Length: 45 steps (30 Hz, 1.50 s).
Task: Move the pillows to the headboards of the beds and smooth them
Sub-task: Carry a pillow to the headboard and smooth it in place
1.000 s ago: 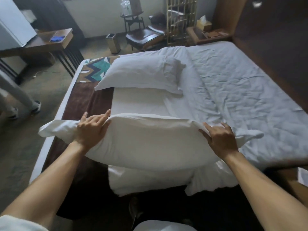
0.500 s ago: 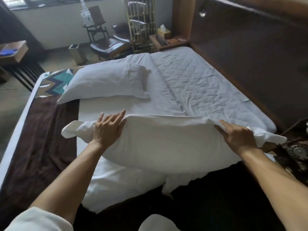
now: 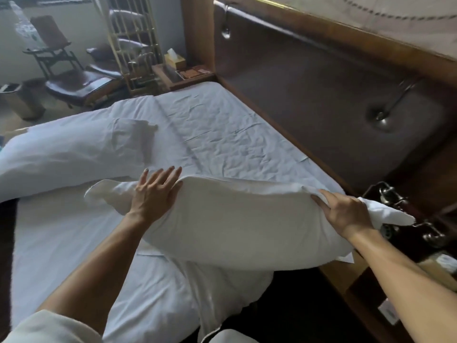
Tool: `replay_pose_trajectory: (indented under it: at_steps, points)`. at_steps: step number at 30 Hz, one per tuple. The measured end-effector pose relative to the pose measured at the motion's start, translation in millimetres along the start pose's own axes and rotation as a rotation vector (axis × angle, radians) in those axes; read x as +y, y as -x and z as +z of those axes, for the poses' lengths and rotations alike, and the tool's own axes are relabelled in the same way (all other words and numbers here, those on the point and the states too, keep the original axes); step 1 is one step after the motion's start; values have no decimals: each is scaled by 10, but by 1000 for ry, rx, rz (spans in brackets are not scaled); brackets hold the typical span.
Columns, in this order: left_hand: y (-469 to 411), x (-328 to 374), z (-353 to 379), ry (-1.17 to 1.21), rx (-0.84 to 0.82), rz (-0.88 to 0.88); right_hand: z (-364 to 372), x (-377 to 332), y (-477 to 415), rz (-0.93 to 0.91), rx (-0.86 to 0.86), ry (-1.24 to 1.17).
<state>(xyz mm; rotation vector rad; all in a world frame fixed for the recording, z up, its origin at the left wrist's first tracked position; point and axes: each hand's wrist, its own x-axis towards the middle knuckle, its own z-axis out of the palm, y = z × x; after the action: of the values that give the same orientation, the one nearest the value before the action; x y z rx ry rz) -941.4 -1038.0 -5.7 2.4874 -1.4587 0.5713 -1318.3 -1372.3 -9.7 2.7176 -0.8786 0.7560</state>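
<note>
Swinging the pillow round, I now face the headboard, which a second ago lay off to my right. My left hand clasps the pillow's end farther from the headboard, fingers spread over its top edge; my right hand clenches the end nearer the headboard. The pillow hangs clear of the sheet, not yet against the headboard. The second pillow lies well away from the headboard. I reckon setting down comes next, then smoothing.
</note>
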Motion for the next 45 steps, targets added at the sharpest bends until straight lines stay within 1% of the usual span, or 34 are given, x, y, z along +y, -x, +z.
replay_pose_trajectory:
  at_steps: [4,7,11,16,20,22,26,30,32,34,35,36,38,40,42,43,45]
  points:
    - [-653,68,238,-10,-23,50,164,284,-359,26,-13,36]
    - [-1103,86,329,-13,-6,100,271,440,-627,39,56,48]
    - [-1631,107,391,-12,12,154,336,583,-872,100,77,72]
    - [-2243,111,486,-14,128,238,471,731,-1174,156,103,79]
    - [-2818,215,566,-7,164,182,556,887,-1443,191,114,75]
    - [-3112,312,631,-1,151,163,608,1013,-1552,218,99,69]
    - [-3679,555,800,12,135,185,727,1311,-1666,299,43,35]
    - [-4283,822,1040,-27,24,241,871,1548,-1804,361,1,51]
    - [-4658,966,1243,-66,-16,266,942,1642,-1904,399,5,100]
    - [-4956,1113,1540,-92,-70,241,1029,1698,-1974,426,-4,130]
    - [-5128,1235,1709,-85,-116,198,1086,1747,-1995,445,-20,151]
    - [-5257,1368,1880,-73,-206,138,1158,1803,-2007,465,-45,181]
    - [-5431,1651,2185,-95,-400,58,1314,1897,-2004,540,-135,196]
    - [-5530,1957,2442,-109,-504,55,1526,1997,-1932,696,-260,184]
    - [-5539,2249,2624,-60,-540,108,1729,2089,-1876,818,-368,190]
    - [-5504,2399,2659,-27,-568,156,1806,2114,-1852,835,-413,187]
    - [-5467,2636,2800,48,-659,247,1982,2140,-1830,790,-453,159]
